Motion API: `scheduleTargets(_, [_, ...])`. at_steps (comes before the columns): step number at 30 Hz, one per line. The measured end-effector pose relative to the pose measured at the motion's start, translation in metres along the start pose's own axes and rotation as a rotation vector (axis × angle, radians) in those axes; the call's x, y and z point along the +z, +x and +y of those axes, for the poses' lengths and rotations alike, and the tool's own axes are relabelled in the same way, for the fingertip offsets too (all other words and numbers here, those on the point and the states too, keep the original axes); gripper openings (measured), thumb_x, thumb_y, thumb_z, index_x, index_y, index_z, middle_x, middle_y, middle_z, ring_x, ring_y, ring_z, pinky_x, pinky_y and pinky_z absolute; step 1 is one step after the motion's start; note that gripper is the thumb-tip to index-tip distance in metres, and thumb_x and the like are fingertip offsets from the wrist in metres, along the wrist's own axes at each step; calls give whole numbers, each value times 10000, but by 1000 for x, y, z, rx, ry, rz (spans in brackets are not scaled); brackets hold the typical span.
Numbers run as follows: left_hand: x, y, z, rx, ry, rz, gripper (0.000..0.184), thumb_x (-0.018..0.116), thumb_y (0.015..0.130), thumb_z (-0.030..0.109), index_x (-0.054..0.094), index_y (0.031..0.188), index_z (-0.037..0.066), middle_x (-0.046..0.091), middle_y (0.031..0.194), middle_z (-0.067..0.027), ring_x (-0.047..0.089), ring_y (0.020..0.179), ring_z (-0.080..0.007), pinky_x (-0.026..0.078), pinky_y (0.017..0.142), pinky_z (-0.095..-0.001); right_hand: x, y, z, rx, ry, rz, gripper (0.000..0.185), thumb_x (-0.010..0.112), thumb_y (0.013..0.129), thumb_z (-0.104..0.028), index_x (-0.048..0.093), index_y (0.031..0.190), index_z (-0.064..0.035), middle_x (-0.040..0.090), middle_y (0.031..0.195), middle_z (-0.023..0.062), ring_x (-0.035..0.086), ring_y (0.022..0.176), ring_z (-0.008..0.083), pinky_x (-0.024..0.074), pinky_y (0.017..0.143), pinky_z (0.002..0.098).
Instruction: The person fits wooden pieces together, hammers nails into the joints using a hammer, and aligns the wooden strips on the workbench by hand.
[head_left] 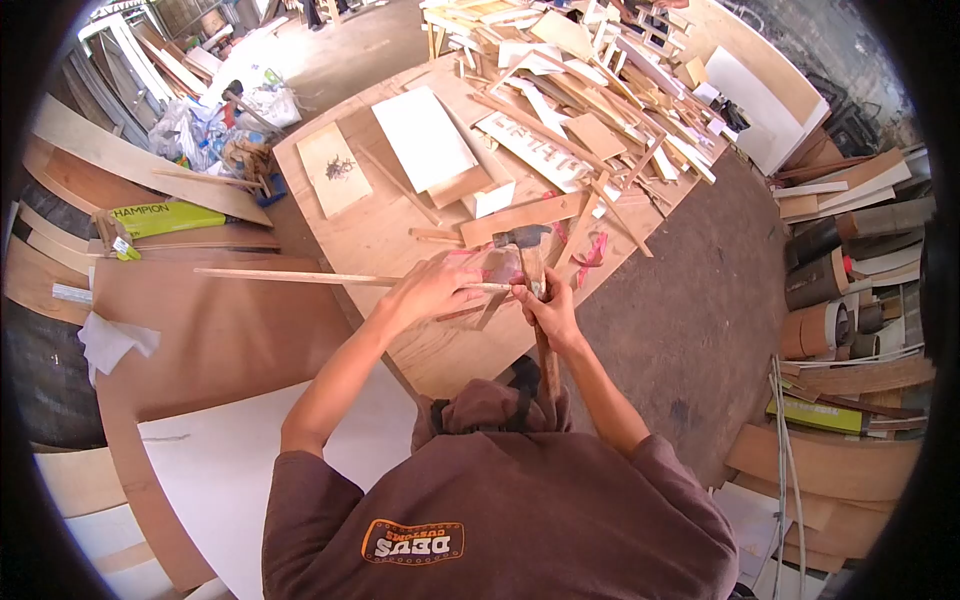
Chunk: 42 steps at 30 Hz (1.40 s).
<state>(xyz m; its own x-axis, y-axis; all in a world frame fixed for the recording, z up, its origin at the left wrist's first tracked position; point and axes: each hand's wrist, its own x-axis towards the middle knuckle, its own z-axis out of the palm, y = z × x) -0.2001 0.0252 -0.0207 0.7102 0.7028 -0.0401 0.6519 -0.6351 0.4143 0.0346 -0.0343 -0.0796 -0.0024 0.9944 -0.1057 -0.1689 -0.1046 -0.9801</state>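
Your left hand (430, 287) is closed on a thin wooden strip (300, 276); its long end sticks out to your left, short end points at your right hand (552, 312). Right hand is wrapped around the handle of a hammer (522, 237), head up and away from you, handle running back toward your body. Can't tell if your right fingertips also touch the strip's end.

Both are held over the near part of the plywood tabletop (450, 362). Pink ribbon-like material (592, 252) lies just right of the hammer head. Farther up the tabletop: white panel (424, 138), and left of it a small board (322, 192) carrying dark bits, too small to identify. Far right side is a jumbled heap of wood offcuts (600, 85). Green CHAMPION pack (168, 218) lies off to your left.
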Motion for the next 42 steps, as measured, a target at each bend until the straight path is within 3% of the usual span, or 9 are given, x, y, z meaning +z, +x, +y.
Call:
scheduleTargets(5, [3,-4,-2,-8,-21,-39,285,617,971,373,710,1132,156,693,1218,-60,619,1149,-335,577,837,-492,-5,4,-5,19,-22,-105,247,762,909,-114,591,1049,-3,570,729,-12,473,524,51,372,434,234])
scheduleTargets(8, [4,-10,1,31,34,24,293,600,975,408,726,1112,182,713,1166,-57,664,1055,-332,577,812,-485,-5,4,-5,62,16,-172,264,774,904,-128,589,1048,-7,590,764,-6,475,530,51,372,439,235])
scheduleTargets(11, [-1,-15,7,-68,59,-82,301,587,974,439,738,1103,212,731,1107,-59,702,927,-325,577,781,-470,-1,2,-7,130,64,-214,301,782,898,-139,576,1077,-13,600,796,-2,478,540,54,377,448,236])
scheduleTargets(14, [6,-21,2,-29,70,20,302,589,967,457,740,1113,240,744,1041,-61,713,831,-321,578,750,-458,-1,4,1,178,120,-245,357,786,896,-152,551,1129,-19,596,823,2,482,550,62,385,457,240])
scheduleTargets(16, [10,-22,-3,0,11,16,305,605,961,456,735,1122,232,706,806,-140,681,729,-373,534,672,-478,-3,5,5,201,147,-261,389,787,895,-160,537,1158,-21,592,836,4,484,555,66,389,461,242])
scheduleTargets(25, [10,-20,1,53,-4,80,252,640,939,438,729,1005,211,690,761,-121,679,708,-358,524,634,-471,-8,5,-5,220,33,-314,482,790,895,-191,519,1252,-11,590,840,-2,508,593,70,402,484,238])
scheduleTargets(33, [17,-19,1,121,90,161,197,647,931,391,729,981,220,689,761,-102,666,658,-337,516,597,-445,-12,7,5,262,-195,-252,560,782,899,-159,469,1294,85,538,738,13,490,548,83,389,450,261])
scheduleTargets(42, [12,-19,5,199,56,221,176,664,914,371,731,953,213,667,733,-89,641,606,-335,502,550,-438,-12,6,4,238,-122,-266,595,766,905,-131,442,1354,87,538,714,17,494,540,91,386,447,259])
